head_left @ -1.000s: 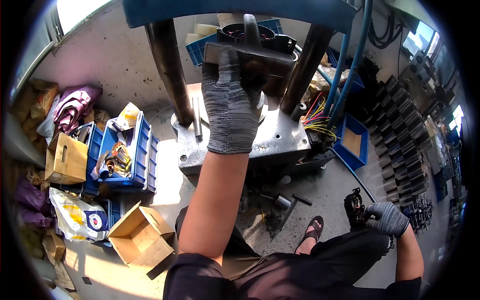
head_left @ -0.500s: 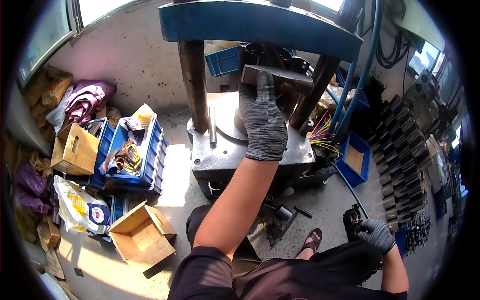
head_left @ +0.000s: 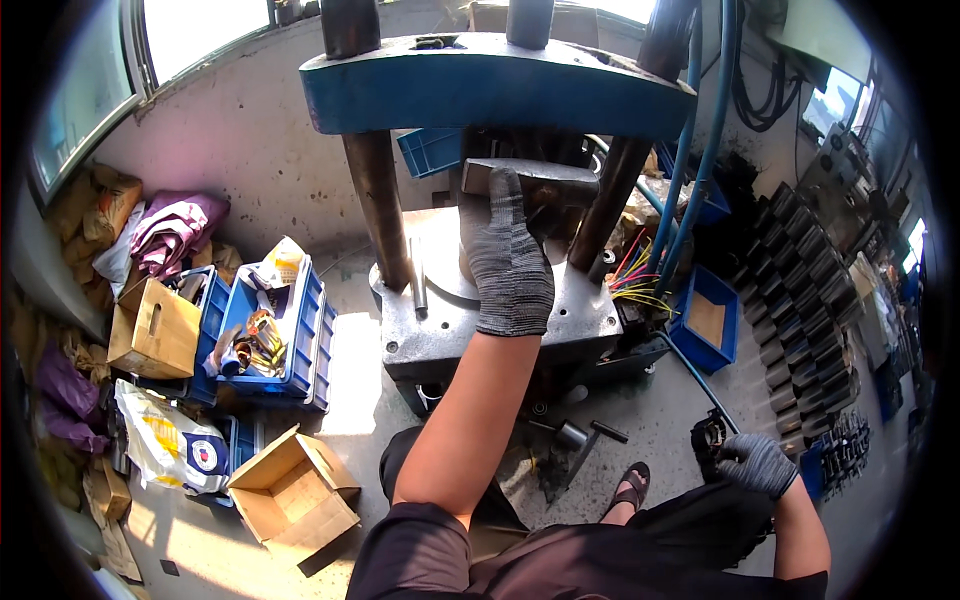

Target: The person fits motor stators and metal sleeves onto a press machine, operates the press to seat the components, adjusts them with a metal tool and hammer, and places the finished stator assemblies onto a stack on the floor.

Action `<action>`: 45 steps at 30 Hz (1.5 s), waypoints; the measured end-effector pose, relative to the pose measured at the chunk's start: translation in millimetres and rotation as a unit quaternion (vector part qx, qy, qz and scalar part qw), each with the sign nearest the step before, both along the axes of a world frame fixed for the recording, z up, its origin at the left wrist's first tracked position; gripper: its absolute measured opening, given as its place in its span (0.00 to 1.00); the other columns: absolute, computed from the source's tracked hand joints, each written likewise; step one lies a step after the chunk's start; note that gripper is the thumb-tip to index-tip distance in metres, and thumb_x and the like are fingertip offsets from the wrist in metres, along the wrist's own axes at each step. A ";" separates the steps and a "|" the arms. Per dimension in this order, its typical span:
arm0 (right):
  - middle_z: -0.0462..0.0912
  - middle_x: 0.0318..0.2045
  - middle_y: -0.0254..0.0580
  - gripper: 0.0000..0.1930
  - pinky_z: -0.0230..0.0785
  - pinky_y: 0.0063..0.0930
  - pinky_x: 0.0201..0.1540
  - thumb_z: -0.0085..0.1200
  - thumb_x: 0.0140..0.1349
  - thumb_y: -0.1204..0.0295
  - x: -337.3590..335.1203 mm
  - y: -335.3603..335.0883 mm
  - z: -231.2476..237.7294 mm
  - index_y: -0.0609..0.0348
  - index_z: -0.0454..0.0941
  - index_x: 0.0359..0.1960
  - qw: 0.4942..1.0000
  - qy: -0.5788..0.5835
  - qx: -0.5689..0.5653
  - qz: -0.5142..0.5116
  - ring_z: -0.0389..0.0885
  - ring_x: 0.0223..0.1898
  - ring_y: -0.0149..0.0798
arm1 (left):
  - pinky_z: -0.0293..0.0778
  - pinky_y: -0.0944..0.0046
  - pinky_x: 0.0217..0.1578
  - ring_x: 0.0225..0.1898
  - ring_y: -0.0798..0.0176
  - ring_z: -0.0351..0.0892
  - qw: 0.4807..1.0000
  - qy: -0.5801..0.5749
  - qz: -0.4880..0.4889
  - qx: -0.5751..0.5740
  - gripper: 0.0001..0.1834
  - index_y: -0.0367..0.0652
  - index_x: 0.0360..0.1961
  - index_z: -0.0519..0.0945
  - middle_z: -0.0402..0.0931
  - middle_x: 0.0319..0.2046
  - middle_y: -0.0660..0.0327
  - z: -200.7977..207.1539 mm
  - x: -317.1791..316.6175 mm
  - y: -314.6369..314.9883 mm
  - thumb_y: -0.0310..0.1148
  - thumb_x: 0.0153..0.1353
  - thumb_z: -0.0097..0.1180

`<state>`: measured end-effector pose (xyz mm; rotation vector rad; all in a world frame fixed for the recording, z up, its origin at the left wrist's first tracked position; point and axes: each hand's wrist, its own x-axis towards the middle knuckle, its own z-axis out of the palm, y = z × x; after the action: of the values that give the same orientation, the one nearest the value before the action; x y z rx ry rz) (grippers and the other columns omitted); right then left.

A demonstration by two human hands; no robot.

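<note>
My left hand [head_left: 512, 275], in a dark grey knitted glove, reaches between the columns of a blue-topped press [head_left: 500, 92]. Its thumb lies up the face of a thick grey metal plate [head_left: 535, 182], and the other fingers are hidden behind. The plate sits below the blue crosshead, above the press's steel bed [head_left: 440, 330]. A loose metal rod [head_left: 418, 285] leans beside the left column. At lower right my gloved right hand [head_left: 760, 466] is closed at the end of a long thin lever [head_left: 700, 382]. A dark ring-like part [head_left: 708, 445] shows next to its fingers.
To the left are blue crates [head_left: 290, 345] of parts, an open wooden box [head_left: 292, 497] and a white sack [head_left: 170, 440]. Stacked metal cylinders [head_left: 800, 300] and a blue bin [head_left: 706, 318] stand right. A hammer-like tool [head_left: 590, 450] lies on the floor; coloured wires [head_left: 640, 285] hang near the press.
The whole view has shifted, so the press stands lower in the picture. The crosshead appears nearer the plate. Both hands keep their holds.
</note>
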<state>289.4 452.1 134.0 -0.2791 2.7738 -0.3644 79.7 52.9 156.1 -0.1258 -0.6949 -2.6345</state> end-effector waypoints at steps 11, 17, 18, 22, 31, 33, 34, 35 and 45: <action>0.86 0.37 0.52 0.17 0.80 0.40 0.45 0.58 0.51 0.72 -34.5 6.4 38.1 0.56 0.86 0.45 0.998 0.039 -0.026 0.033 0.86 0.40 0.53 | 0.83 0.58 0.52 0.57 0.57 0.77 0.998 -0.031 0.022 -0.041 0.29 0.47 0.66 0.65 0.71 0.57 0.55 1.6 4.6 -2.1 0.47 0.71 0.60; 0.87 0.38 0.49 0.15 0.79 0.42 0.48 0.60 0.55 0.66 -22.8 17.3 27.4 0.53 0.86 0.44 0.996 -0.054 0.047 0.044 0.87 0.42 0.52 | 0.84 0.56 0.52 0.56 0.55 0.77 0.999 -0.047 -0.008 -0.008 0.28 0.47 0.64 0.65 0.71 0.56 0.55 4.8 2.3 -1.5 0.45 0.71 0.61; 0.87 0.38 0.50 0.15 0.79 0.41 0.46 0.61 0.55 0.67 -27.6 19.9 29.3 0.53 0.86 0.44 0.999 -0.011 -0.017 0.029 0.87 0.41 0.51 | 0.84 0.56 0.51 0.56 0.55 0.78 0.999 -0.050 -0.009 0.002 0.28 0.47 0.64 0.65 0.71 0.55 0.56 4.2 2.4 -0.7 0.45 0.71 0.61; 0.87 0.37 0.50 0.15 0.80 0.38 0.44 0.62 0.56 0.68 -41.9 -0.1 45.7 0.55 0.86 0.45 0.999 -0.010 0.021 -0.043 0.88 0.39 0.50 | 0.85 0.58 0.50 0.55 0.57 0.78 0.992 -0.033 0.065 -0.106 0.26 0.49 0.62 0.68 0.73 0.54 0.57 -14.5 -6.0 -7.6 0.45 0.70 0.62; 0.87 0.41 0.50 0.17 0.78 0.43 0.50 0.59 0.57 0.66 -39.7 11.4 41.9 0.54 0.85 0.48 0.999 -0.028 0.014 -0.021 0.86 0.44 0.54 | 0.84 0.56 0.51 0.54 0.57 0.78 0.998 -0.059 0.023 0.012 0.23 0.47 0.61 0.70 0.74 0.52 0.57 5.0 1.1 -0.7 0.43 0.71 0.60; 0.87 0.42 0.50 0.17 0.78 0.42 0.51 0.59 0.57 0.66 -34.7 8.9 36.5 0.54 0.85 0.48 0.999 -0.042 0.029 0.019 0.86 0.44 0.53 | 0.84 0.56 0.52 0.53 0.56 0.78 0.998 -0.058 0.024 0.011 0.23 0.47 0.61 0.70 0.74 0.51 0.57 3.4 0.8 -0.9 0.43 0.71 0.60; 0.87 0.42 0.50 0.17 0.78 0.42 0.51 0.60 0.56 0.66 -32.2 6.3 34.9 0.55 0.85 0.48 0.996 -0.054 0.044 0.060 0.87 0.44 0.53 | 0.84 0.56 0.51 0.53 0.56 0.78 0.998 -0.052 0.039 -0.016 0.24 0.46 0.61 0.69 0.74 0.51 0.57 0.3 -0.4 -1.1 0.43 0.71 0.60; 0.87 0.42 0.50 0.17 0.78 0.42 0.51 0.60 0.56 0.66 -32.4 -4.8 39.6 0.55 0.85 0.48 0.983 -0.105 0.134 0.064 0.86 0.44 0.53 | 0.85 0.57 0.51 0.53 0.56 0.78 0.997 -0.043 0.054 -0.041 0.24 0.45 0.62 0.69 0.75 0.51 0.57 2.5 0.5 -0.8 0.43 0.71 0.61; 0.87 0.41 0.51 0.17 0.78 0.43 0.51 0.58 0.59 0.64 -29.2 11.0 26.2 0.55 0.85 0.48 0.992 -0.086 0.074 0.046 0.86 0.45 0.54 | 0.85 0.58 0.50 0.55 0.55 0.78 0.998 -0.059 0.022 -0.016 0.27 0.45 0.63 0.68 0.73 0.53 0.53 2.0 -1.9 -2.0 0.47 0.72 0.59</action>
<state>260.2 463.1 160.3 -0.3223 2.5916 -0.1497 77.9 50.9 158.1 0.0364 -0.7710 -2.6060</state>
